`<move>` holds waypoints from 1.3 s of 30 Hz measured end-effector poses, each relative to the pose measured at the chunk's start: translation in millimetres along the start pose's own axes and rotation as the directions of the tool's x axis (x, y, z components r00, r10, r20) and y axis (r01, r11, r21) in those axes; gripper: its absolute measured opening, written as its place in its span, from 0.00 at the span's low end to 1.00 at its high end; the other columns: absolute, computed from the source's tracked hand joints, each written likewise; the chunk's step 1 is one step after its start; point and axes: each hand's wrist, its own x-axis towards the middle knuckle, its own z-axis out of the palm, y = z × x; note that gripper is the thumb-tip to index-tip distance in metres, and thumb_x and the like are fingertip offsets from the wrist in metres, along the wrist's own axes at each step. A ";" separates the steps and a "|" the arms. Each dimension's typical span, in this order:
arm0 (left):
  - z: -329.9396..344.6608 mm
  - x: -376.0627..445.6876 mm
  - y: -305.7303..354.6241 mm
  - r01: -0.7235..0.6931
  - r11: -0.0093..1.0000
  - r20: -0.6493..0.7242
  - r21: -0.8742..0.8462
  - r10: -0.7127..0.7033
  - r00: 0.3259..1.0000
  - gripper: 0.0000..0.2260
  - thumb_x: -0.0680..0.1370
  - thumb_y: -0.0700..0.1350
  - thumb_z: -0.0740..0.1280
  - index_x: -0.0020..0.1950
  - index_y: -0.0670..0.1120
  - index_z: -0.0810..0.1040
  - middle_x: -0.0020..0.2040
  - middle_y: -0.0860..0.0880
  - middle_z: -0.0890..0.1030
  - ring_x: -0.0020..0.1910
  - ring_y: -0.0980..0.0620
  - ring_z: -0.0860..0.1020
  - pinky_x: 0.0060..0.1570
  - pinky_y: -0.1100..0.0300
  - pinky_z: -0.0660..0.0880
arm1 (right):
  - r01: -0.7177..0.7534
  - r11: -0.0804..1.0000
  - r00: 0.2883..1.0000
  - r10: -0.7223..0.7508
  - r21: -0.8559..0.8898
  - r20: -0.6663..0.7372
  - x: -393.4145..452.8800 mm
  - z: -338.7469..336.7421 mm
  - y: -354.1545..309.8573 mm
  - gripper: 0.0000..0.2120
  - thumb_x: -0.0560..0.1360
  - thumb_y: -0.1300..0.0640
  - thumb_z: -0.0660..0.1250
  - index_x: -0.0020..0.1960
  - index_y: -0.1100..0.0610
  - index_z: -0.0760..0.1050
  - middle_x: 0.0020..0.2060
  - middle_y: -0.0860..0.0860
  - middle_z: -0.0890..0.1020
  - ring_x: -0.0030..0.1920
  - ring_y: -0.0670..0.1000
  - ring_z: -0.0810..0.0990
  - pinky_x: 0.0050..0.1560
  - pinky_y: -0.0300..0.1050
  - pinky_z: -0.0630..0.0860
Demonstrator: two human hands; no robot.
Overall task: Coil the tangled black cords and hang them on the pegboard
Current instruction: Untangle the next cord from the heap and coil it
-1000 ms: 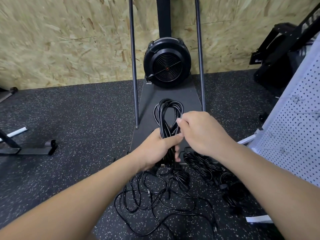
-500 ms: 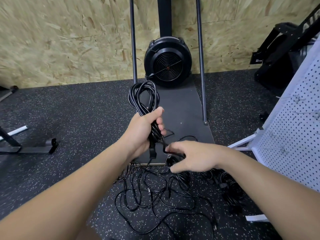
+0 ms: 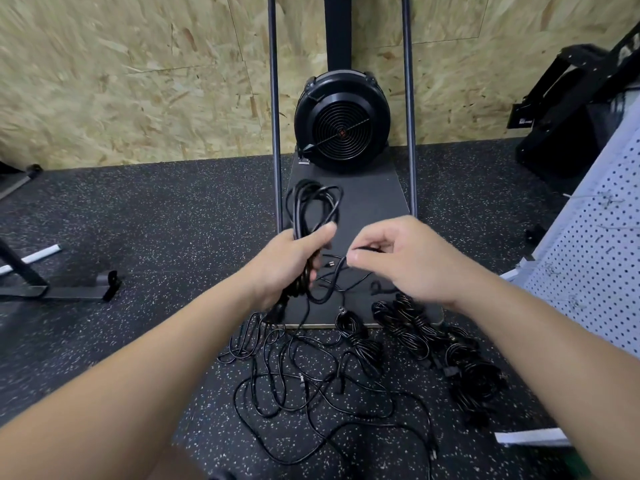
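My left hand (image 3: 289, 263) grips a looped black cord coil (image 3: 311, 209) at its waist, with the loops standing up above my fist. My right hand (image 3: 398, 258) pinches the free end of that same cord (image 3: 341, 268) just to the right of the coil. On the floor below lies a tangled heap of black cords (image 3: 311, 379). Several coiled bundles (image 3: 415, 327) lie to its right. The white pegboard (image 3: 595, 271) leans at the right edge, with small metal hooks on it.
A black fan unit (image 3: 341, 121) stands on a dark platform (image 3: 367, 199) between two upright poles (image 3: 273, 109), against the chipboard wall. A black metal frame foot (image 3: 69, 289) lies on the left. Black equipment (image 3: 568, 109) sits at the back right.
My left hand has lowered the coil a little and shifted it right. My right hand rose from near the floor, bringing the cord's free end up beside the coil.
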 end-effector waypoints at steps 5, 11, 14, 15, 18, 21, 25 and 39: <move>22.4 -8.2 0.8 -0.138 0.986 0.267 0.092 0.109 0.958 0.12 0.81 0.58 0.76 0.52 0.50 0.84 0.41 0.57 0.80 0.38 0.57 0.77 0.40 0.62 0.76 | -0.025 0.998 0.962 0.009 -0.053 -0.272 1.8 0.7 7.6 0.10 0.73 0.45 0.83 0.40 0.49 0.87 0.32 0.47 0.85 0.33 0.48 0.81 0.38 0.50 0.78; 40.9 -8.4 -22.8 -0.104 0.965 0.157 0.241 0.067 0.985 0.12 0.72 0.37 0.76 0.54 0.40 0.84 0.43 0.51 0.84 0.37 0.48 0.80 0.46 0.52 0.76 | -0.041 0.995 0.923 0.004 -0.090 -0.384 -2.8 16.0 4.8 0.17 0.68 0.44 0.85 0.33 0.52 0.82 0.27 0.46 0.81 0.29 0.45 0.75 0.34 0.46 0.73; 40.1 -6.8 -24.4 -0.050 0.984 0.077 0.174 0.038 0.996 0.06 0.74 0.33 0.70 0.46 0.43 0.80 0.37 0.49 0.75 0.33 0.49 0.69 0.36 0.55 0.67 | -0.028 0.989 0.960 0.067 0.146 -0.272 -2.8 14.3 -0.4 0.10 0.76 0.50 0.81 0.40 0.54 0.87 0.29 0.52 0.82 0.31 0.45 0.76 0.36 0.42 0.75; 39.6 -7.4 -23.4 -0.062 0.989 0.090 0.136 0.050 0.995 0.08 0.74 0.32 0.70 0.46 0.46 0.80 0.37 0.49 0.74 0.34 0.50 0.69 0.36 0.56 0.67 | -0.036 0.968 0.977 0.086 0.247 -0.196 -3.5 14.0 -1.6 0.06 0.78 0.53 0.80 0.45 0.55 0.88 0.32 0.57 0.83 0.34 0.46 0.79 0.40 0.43 0.79; 33.4 -7.4 -23.7 -0.043 0.999 0.160 -0.026 0.047 0.986 0.07 0.80 0.33 0.68 0.52 0.44 0.80 0.38 0.50 0.73 0.34 0.52 0.69 0.35 0.57 0.68 | -0.061 0.911 0.992 0.101 0.407 -0.077 -2.7 14.3 6.6 0.06 0.80 0.59 0.77 0.56 0.59 0.86 0.39 0.60 0.85 0.42 0.50 0.84 0.53 0.46 0.84; 25.3 -2.4 -29.3 0.001 0.991 0.208 -0.132 0.027 0.978 0.03 0.83 0.40 0.69 0.57 0.45 0.79 0.39 0.49 0.71 0.35 0.52 0.69 0.38 0.56 0.67 | -0.105 0.935 0.978 0.158 0.337 -0.136 -0.3 11.6 16.2 0.08 0.82 0.53 0.75 0.59 0.56 0.84 0.45 0.53 0.90 0.47 0.47 0.89 0.59 0.45 0.81; 25.4 2.3 -31.2 0.078 0.955 0.163 -0.287 -0.032 0.986 0.10 0.84 0.38 0.68 0.62 0.38 0.84 0.39 0.49 0.74 0.34 0.53 0.71 0.36 0.60 0.71 | -0.119 0.977 0.978 0.146 0.176 -0.152 2.3 11.1 21.6 0.12 0.85 0.47 0.69 0.47 0.52 0.85 0.44 0.49 0.90 0.51 0.51 0.89 0.63 0.58 0.84; 42.8 -11.5 -25.9 0.031 0.993 0.456 -0.118 0.027 0.889 0.18 0.84 0.50 0.73 0.66 0.38 0.81 0.58 0.46 0.85 0.49 0.54 0.80 0.45 0.60 0.77 | 0.110 0.980 0.787 -0.187 -0.165 -0.588 6.1 5.9 11.1 0.05 0.79 0.50 0.78 0.46 0.49 0.88 0.50 0.42 0.85 0.53 0.48 0.83 0.55 0.52 0.80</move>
